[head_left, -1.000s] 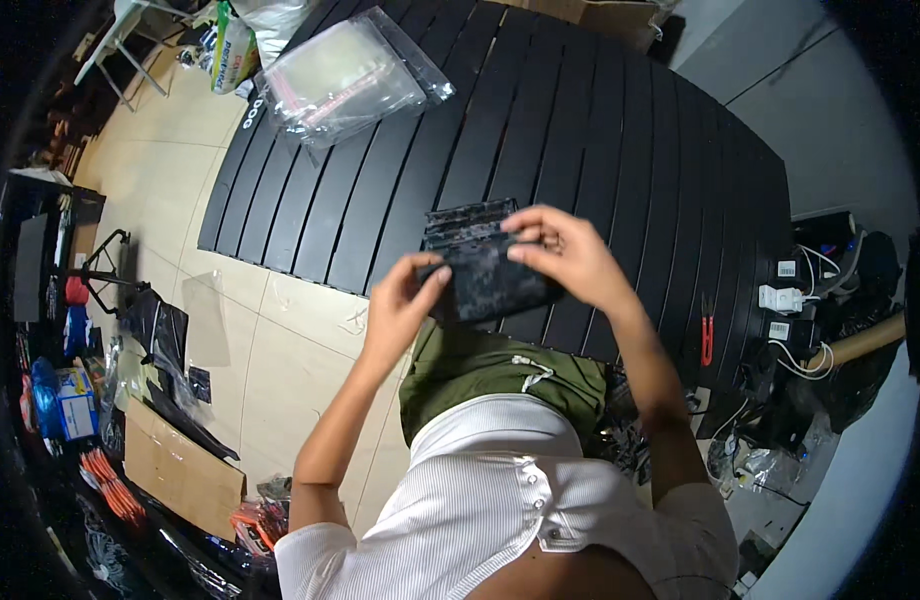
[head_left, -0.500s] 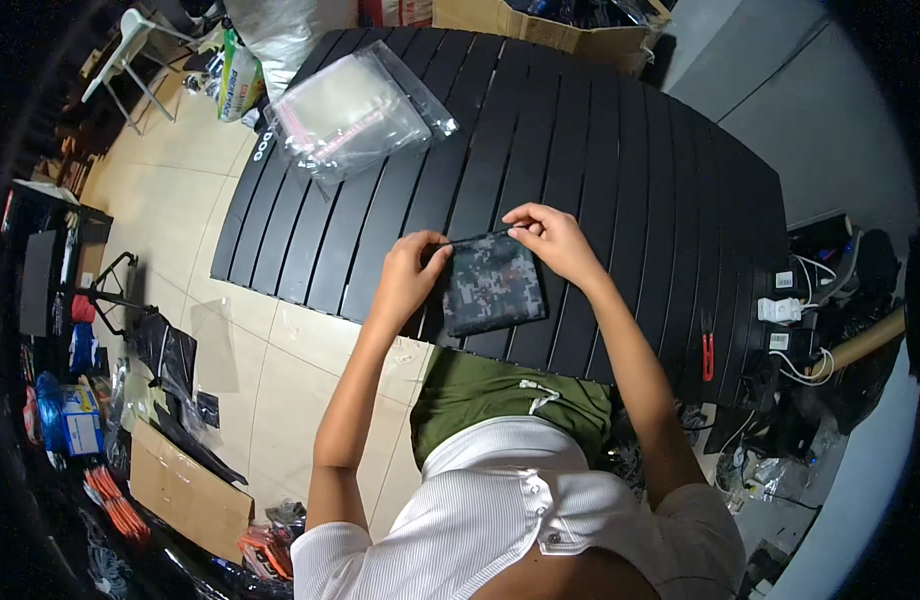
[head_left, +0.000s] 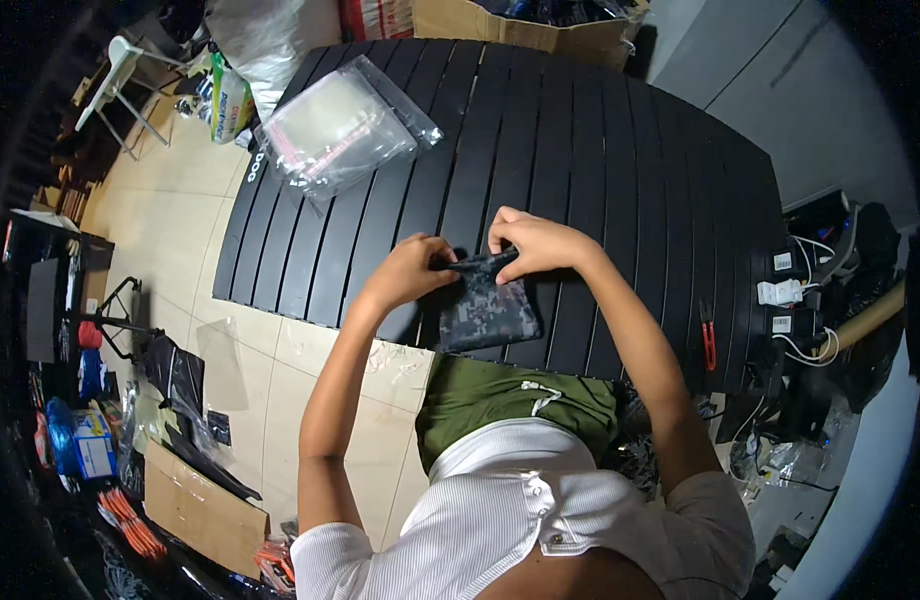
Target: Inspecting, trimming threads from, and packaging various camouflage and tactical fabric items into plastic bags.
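Note:
A dark camouflage-patterned fabric pouch [head_left: 488,315] lies at the near edge of the black slatted table [head_left: 620,200], its far edge raised a little. My left hand [head_left: 417,268] pinches the pouch's far left corner between thumb and fingers. At the far right corner, my right hand [head_left: 532,245] grips the same edge, thumb on the near side and fingers curled over the far side. Part of the pouch's top edge is hidden behind my right thumb.
A stack of clear plastic bags [head_left: 345,130] rests on the table's far left. Red-handled snips [head_left: 708,340] lie at its right side, near white plugs and cables [head_left: 780,292]. A cardboard box [head_left: 540,30] stands beyond the table; flattened cardboard [head_left: 205,505] lies on the floor at left.
My right hand has turned inward and taken a firmer grip on the pouch's far edge. That edge is now lifted and drawn slightly nearer; the view has shifted a little.

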Demonstrator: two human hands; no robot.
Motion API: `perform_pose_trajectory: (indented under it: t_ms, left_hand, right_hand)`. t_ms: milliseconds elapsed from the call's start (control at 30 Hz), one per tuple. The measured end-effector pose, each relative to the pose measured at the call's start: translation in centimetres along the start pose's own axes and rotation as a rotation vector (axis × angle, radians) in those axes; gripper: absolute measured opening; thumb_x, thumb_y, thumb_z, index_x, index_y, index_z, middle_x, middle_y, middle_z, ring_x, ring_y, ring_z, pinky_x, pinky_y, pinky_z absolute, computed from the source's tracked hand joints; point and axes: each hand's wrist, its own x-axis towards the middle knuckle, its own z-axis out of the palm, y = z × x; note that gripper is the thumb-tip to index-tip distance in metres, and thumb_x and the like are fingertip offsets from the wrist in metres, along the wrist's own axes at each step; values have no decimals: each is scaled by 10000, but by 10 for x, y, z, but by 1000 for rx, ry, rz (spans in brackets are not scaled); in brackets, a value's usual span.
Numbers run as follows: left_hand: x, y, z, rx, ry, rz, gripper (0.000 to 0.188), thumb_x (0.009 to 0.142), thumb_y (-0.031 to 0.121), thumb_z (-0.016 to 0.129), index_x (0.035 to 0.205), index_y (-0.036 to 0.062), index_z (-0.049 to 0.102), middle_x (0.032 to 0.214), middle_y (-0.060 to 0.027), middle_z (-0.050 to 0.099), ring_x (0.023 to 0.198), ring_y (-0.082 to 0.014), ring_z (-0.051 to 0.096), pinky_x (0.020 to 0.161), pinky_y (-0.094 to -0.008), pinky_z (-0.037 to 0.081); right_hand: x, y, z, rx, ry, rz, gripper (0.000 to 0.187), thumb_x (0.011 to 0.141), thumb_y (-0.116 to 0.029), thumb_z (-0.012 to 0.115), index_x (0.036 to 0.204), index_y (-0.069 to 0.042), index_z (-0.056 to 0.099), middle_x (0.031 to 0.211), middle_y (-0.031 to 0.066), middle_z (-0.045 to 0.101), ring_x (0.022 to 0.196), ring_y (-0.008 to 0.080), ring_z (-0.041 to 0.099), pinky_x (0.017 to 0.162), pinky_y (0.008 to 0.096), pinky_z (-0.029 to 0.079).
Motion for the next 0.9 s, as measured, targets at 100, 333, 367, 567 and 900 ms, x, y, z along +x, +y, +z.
perform_pose_trajectory:
  t_ms: [100,333,367,567,900]
  left_hand:
    - [-5,23,-6,-140,12,-74,251,740,146,693,902,-11,583,796,-98,617,707,-158,579,671,-294,459]
    - [-27,66,-14,-114,357,225,208,685,65,698,848,44,570,822,-89,598,762,-259,560,702,-325,445]
    - [-32,67,-12,-10,354,308,226,676,86,715,846,36,576,858,-78,596,843,-252,542,754,-336,429]
    - [-48,29,53,154,386,220,294,669,150,740,911,53,604,1023,-79,557,962,-276,466,815,-356,412]
    - [-47,14,82,158,572,180,244,706,88,696,938,72,623,965,-71,566,867,-256,513,730,-342,423]
  right_hand:
    - [-12,-8,-13,177,21,-28,337,671,-181,725,882,-46,499,933,75,512,807,206,520,736,312,429]
    - [-63,-54,-34,109,505,-185,328,644,-16,619,964,-35,547,859,73,536,830,213,527,761,320,433]
    - [-70,-58,-32,-71,562,-242,323,640,-17,623,957,-38,562,845,77,529,834,229,518,769,322,431]
    - [-95,-31,28,83,460,-20,394,653,-117,722,1022,-90,589,998,56,486,970,237,460,825,338,411]
    - [-90,-10,59,-67,674,-119,171,698,-73,683,859,-35,641,970,58,594,874,241,545,784,343,441]
